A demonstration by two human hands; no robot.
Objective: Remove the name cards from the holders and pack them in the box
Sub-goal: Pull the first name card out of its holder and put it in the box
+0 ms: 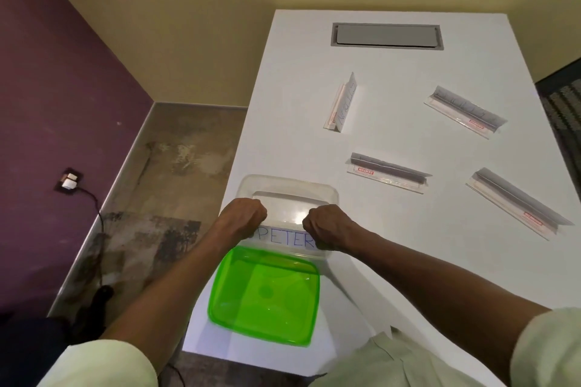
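Note:
A white name card (284, 237) reading "PETER" is held over the near part of a clear plastic box (287, 190) at the table's left edge. My left hand (243, 218) grips the card's left end and my right hand (327, 226) grips its right end, both with curled fingers. The box's green lid (265, 295) lies just in front of it. Four clear acrylic holders lie further out: one (342, 104) with a lettered card, one (388, 173) in the middle, one (465, 111) at the far right, and one (518, 203) at the near right.
The white table (408, 261) has a grey cable hatch (386, 36) at its far end. To the left the floor drops away, with a purple wall, a socket (69, 182) and a black cable. A dark patterned mat (562, 110) lies past the right edge.

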